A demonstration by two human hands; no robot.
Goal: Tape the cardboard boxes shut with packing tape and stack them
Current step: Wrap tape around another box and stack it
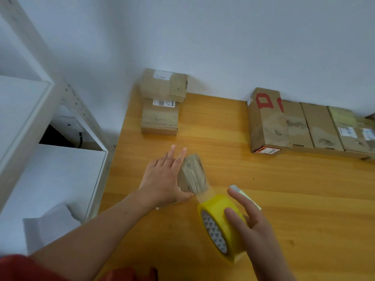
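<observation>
A small cardboard box (192, 173) lies on the wooden table (284, 199) in front of me. My left hand (164, 179) presses flat against its left side, fingers straight and thumb at its near corner. My right hand (249, 226) holds a yellow roll of clear packing tape (219, 226) just to the box's near right. A clear strip runs from the roll to the box's near end. At the far left two taped boxes (162, 102) are stacked against the wall. A row of several taped boxes (300, 126) lies at the far right.
A small flat grey-white object (235, 187) lies on the table behind my right fingers. A white shelf unit (50, 138) stands left of the table's edge. The white wall runs along the table's far side.
</observation>
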